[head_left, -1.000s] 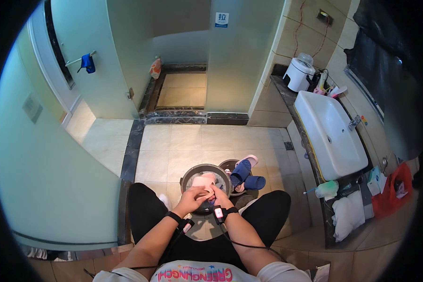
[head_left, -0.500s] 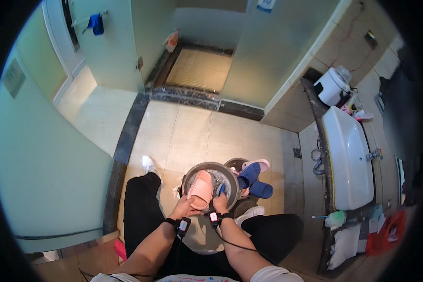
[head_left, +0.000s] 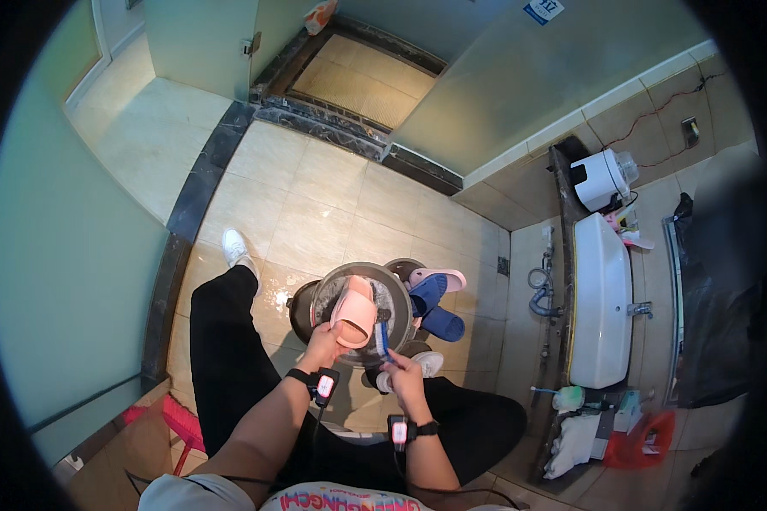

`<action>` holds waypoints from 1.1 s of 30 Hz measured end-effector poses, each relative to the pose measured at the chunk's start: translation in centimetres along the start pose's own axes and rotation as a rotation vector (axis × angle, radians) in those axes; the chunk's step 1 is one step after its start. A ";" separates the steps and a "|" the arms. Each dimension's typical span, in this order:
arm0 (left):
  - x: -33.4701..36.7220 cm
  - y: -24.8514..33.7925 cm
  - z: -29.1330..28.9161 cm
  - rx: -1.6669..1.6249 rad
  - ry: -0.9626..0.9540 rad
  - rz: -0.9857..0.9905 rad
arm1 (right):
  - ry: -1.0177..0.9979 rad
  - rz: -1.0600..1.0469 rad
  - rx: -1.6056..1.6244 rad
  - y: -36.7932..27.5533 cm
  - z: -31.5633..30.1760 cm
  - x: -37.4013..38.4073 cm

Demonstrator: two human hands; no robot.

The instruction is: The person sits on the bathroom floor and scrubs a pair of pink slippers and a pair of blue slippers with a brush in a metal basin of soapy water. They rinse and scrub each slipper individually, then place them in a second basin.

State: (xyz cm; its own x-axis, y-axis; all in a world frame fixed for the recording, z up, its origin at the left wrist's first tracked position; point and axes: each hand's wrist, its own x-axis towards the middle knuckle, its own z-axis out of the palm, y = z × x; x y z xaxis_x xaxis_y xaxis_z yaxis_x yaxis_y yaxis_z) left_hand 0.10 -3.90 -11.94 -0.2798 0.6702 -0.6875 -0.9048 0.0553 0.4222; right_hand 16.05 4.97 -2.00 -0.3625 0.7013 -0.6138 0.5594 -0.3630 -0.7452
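Note:
A pink slide slipper (head_left: 358,305) is tilted over a round grey basin (head_left: 319,294) of sudsy water. My left hand (head_left: 322,345) is closed on the slipper's near end. My right hand (head_left: 406,377) grips a blue-handled scrub brush (head_left: 382,339) with white bristles, held upright at the basin's near right side beside the slipper. To the right of the basin lie two navy slippers (head_left: 442,323) and another pink slipper (head_left: 448,278), on or against a second dark container (head_left: 400,266) partly hidden by the basin.
My white shoes (head_left: 234,246) flank the basin on the wet tiled floor. A white sink (head_left: 599,315) runs along the right wall with a white appliance (head_left: 603,179) at its far end. A frosted glass panel (head_left: 68,247) stands on the left, a pink broom (head_left: 179,422) at lower left.
My right hand has drawn back toward me from inside the basin, bringing the brush into clearer sight. The slipper stays in my left hand. The whole view has shifted and turned slightly.

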 end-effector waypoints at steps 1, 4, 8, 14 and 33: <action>0.2 -0.1 0.1 0.020 0.008 -0.006 | -0.026 -0.024 -0.025 -0.1 0.1 -1.1; 0.3 -0.8 0.1 0.108 0.004 0.010 | -0.090 -0.367 -0.535 -0.6 1.3 -2.6; -1.2 0.1 1.3 0.378 0.150 0.084 | -0.140 -0.363 -0.812 -1.1 4.0 0.4; 0.3 -1.4 0.0 0.408 0.166 0.070 | -0.089 -0.447 -0.752 -0.4 5.9 0.5; -0.5 -0.2 0.9 0.437 -0.026 0.102 | -0.049 -0.366 -0.687 -1.5 5.3 3.9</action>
State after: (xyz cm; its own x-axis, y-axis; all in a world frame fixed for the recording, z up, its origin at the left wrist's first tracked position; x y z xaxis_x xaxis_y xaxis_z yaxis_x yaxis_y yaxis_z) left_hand 0.68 -3.60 -11.18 -0.3477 0.7065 -0.6165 -0.6506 0.2917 0.7012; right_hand 9.87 5.02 -4.65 -0.6369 0.6693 -0.3827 0.7281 0.3591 -0.5838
